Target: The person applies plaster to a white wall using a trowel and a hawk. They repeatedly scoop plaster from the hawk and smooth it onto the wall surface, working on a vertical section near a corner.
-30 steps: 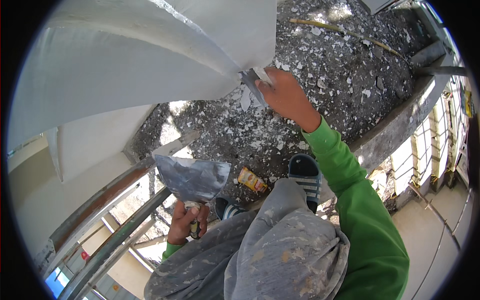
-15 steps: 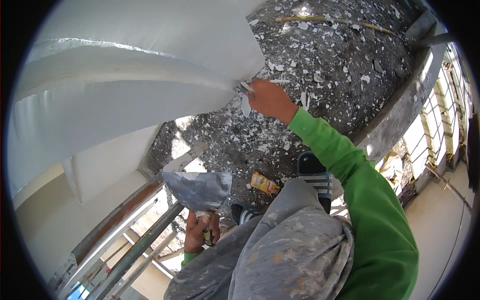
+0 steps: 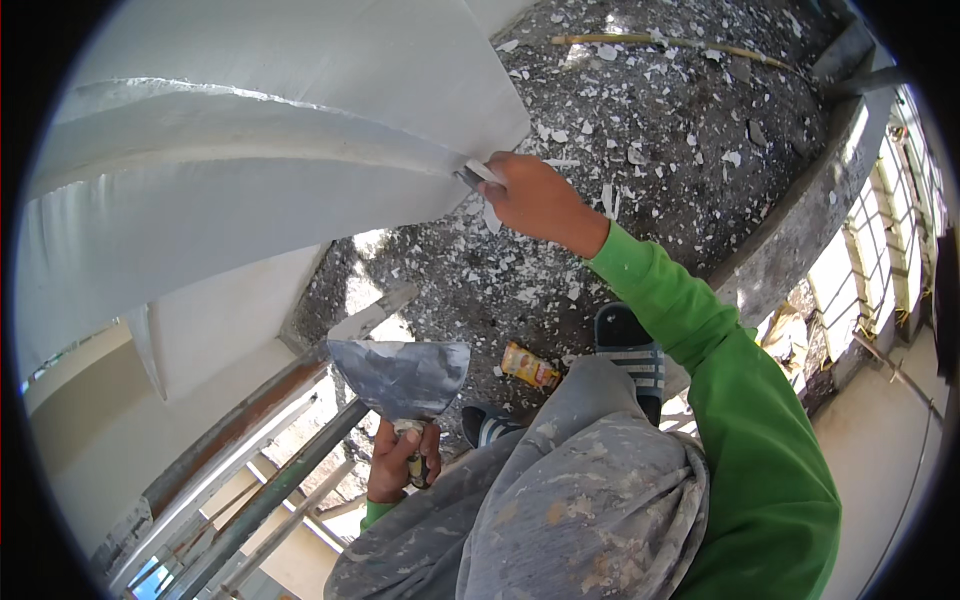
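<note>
My right hand (image 3: 543, 202) is closed round a small putty knife (image 3: 467, 180), most of it hidden by my fingers. Its blade meets the lower end of the rough band on the white wall (image 3: 260, 215), close to the wall's edge. Pale filler shows on the tool by my fingertips. Low and to the left, my left hand (image 3: 402, 463) grips the handle of a wide putty knife (image 3: 400, 380). That broad metal blade points away from me, smeared grey, with pale filler along its far edge.
White flakes litter the dark rough floor (image 3: 660, 170), where a thin stick (image 3: 670, 41) lies at the far side. A yellow packet (image 3: 530, 366) rests by my sandalled feet. Metal rails (image 3: 270, 500) run at lower left; a concrete ledge (image 3: 800, 215) curves along the right.
My right hand has shifted slightly left along the wall with the small putty knife. The wide putty knife has turned a little; my left hand still grips it.
</note>
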`<act>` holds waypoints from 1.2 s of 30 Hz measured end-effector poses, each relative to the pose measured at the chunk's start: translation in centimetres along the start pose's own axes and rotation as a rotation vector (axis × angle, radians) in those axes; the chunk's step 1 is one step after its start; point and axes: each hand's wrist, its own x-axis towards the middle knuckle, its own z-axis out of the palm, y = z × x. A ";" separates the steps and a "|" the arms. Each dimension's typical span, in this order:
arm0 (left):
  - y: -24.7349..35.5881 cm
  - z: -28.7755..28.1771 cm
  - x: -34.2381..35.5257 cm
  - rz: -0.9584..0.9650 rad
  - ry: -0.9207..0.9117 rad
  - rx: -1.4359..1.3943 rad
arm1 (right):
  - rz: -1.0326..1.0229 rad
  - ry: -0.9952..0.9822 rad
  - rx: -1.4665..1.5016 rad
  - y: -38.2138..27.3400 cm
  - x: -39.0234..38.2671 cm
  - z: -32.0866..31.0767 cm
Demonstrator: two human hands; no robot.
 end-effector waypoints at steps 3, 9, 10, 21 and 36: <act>-0.1 -0.2 0.2 0.017 -0.042 0.009 | -0.045 0.016 0.063 -2.7 -1.7 -3.3; -0.4 -1.5 -0.4 0.126 -0.261 -0.281 | -0.440 0.074 0.545 -9.3 -8.0 -2.2; -0.4 -1.7 -0.1 0.085 -0.276 -0.378 | -0.514 0.094 0.591 -10.2 -9.2 -1.1; 0.4 -2.1 -0.9 0.204 -0.290 -0.238 | 0.404 0.035 0.666 -1.1 -10.3 7.5; 0.3 -0.9 -1.2 0.111 -0.147 -0.178 | 0.652 0.281 1.204 1.3 -4.2 12.0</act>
